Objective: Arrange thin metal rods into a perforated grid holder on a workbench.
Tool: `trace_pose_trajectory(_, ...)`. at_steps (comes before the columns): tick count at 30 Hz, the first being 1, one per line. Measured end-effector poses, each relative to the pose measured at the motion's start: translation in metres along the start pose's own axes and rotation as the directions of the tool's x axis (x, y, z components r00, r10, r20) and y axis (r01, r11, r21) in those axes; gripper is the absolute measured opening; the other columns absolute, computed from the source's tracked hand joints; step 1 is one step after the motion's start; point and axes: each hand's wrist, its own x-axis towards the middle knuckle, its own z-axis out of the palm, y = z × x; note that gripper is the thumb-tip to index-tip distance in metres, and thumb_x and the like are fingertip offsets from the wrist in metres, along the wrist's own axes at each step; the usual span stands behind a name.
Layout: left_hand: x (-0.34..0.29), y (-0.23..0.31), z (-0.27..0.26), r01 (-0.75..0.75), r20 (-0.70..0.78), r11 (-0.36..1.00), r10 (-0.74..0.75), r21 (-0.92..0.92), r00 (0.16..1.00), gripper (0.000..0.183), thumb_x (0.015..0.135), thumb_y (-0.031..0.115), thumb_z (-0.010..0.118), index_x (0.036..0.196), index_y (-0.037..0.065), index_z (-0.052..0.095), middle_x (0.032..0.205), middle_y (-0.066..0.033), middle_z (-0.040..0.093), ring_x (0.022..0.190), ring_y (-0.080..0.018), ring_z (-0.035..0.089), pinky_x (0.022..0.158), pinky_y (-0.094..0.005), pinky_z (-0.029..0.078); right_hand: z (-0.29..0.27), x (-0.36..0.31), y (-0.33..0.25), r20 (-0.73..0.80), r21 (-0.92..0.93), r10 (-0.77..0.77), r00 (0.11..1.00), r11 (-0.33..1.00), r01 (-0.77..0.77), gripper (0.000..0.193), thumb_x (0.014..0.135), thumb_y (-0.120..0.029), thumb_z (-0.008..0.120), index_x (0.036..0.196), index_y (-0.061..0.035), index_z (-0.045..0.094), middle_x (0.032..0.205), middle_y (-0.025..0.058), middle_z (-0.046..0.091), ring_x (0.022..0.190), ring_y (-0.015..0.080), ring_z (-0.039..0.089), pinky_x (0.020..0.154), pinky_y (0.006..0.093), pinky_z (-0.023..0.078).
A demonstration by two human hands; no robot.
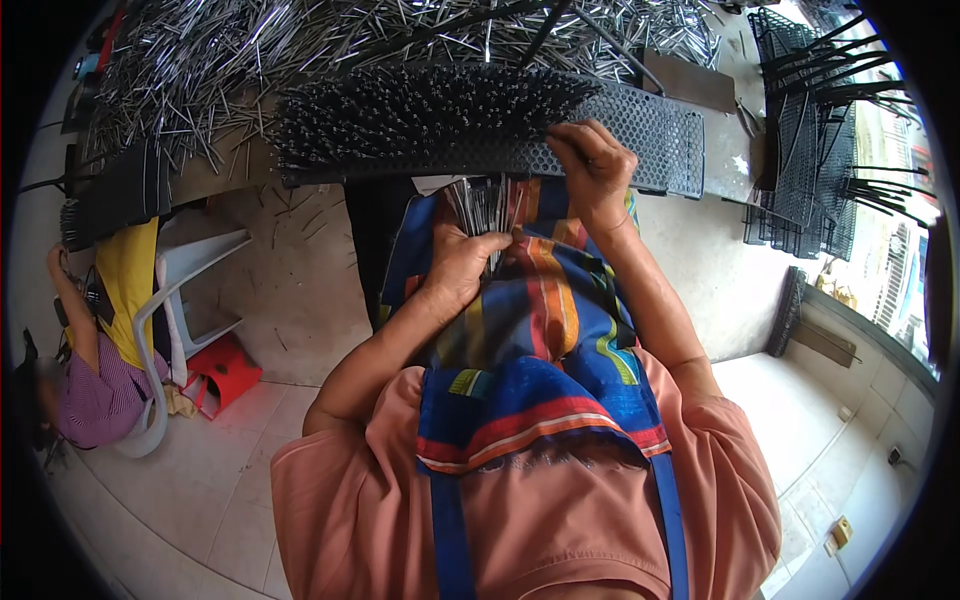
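My left hand is closed round a bundle of thin metal rods, held upright over my lap. A long dark perforated rack lies across in front of me. Many thin dark rods stand packed in its holes from the left end to past the middle; the holes toward the right end are bare. My right hand is at the edge of the packed part, thumb and fingertips pinched together. Whatever may be between those fingertips is too small to make out.
A big heap of loose metal rods covers the table behind the rack. More perforated racks with rods are stacked at the right. At the left a person sits on a white plastic chair near another rack. A red bag lies beside it.
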Motion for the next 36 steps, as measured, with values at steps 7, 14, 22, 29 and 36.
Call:
trace_pose_trajectory(7,0.002,0.004,-0.001,0.042,0.003,0.995,-0.042,-0.085,0.999,0.047,0.076,-0.015,0.059,0.118,0.004,0.054,0.086,-0.0125,0.069,0.067,-0.0223,0.071,0.055,-0.0313,0.059,-0.001,-0.003,0.008,0.065,-0.229,-0.071,0.995,0.97,0.084,0.012,0.076,-0.005,0.076,0.087,-0.0043,0.071,0.076,0.0084,0.064,0.063,0.021,0.064,0.057,0.0292,0.049)
trace_pose_trajectory(14,0.002,0.007,-0.004,0.044,0.031,0.995,-0.041,-0.093,0.999,0.047,0.075,-0.012,0.062,0.118,0.005,0.055,0.086,-0.0114,0.07,0.068,-0.0214,0.071,0.053,-0.0296,0.058,-0.003,-0.033,-0.006,0.1,-0.092,0.18,0.979,0.981,-0.171,0.019,0.076,-0.006,0.077,0.093,-0.0045,0.068,0.077,0.0093,0.063,0.062,0.0189,0.064,0.056,0.0308,0.049)
trace_pose_trajectory(22,0.002,0.006,-0.003,0.002,0.036,0.997,0.001,-0.076,0.999,0.047,0.075,-0.013,0.06,0.117,0.005,0.055,0.088,-0.0113,0.069,0.067,-0.0213,0.071,0.054,-0.0291,0.058,0.013,0.002,-0.007,0.057,-0.267,-0.17,0.984,0.947,0.179,0.017,0.075,-0.005,0.077,0.09,-0.0049,0.069,0.075,0.0087,0.062,0.061,0.0234,0.063,0.056,0.0314,0.049)
trace_pose_trajectory(29,0.003,0.008,-0.009,0.078,0.027,0.993,-0.076,-0.087,0.997,0.046,0.075,-0.013,0.059,0.118,0.004,0.054,0.087,-0.0131,0.069,0.068,-0.023,0.071,0.056,-0.0305,0.058,0.004,0.006,0.005,0.032,-0.176,-0.094,0.995,0.979,0.098,0.011,0.076,-0.003,0.076,0.086,-0.006,0.072,0.07,0.0074,0.06,0.058,0.0222,0.061,0.054,0.0309,0.047)
trace_pose_trajectory(36,0.006,0.011,-0.009,0.112,0.034,0.982,-0.108,-0.15,0.994,0.041,0.075,-0.015,0.058,0.113,0.001,0.057,0.088,-0.0133,0.069,0.071,-0.0243,0.071,0.059,-0.0326,0.06,-0.002,-0.001,0.003,0.132,-0.304,-0.249,0.96,0.911,0.278,0.013,0.075,-0.009,0.077,0.088,-0.0078,0.072,0.07,0.0065,0.059,0.057,0.023,0.059,0.053,0.0314,0.046)
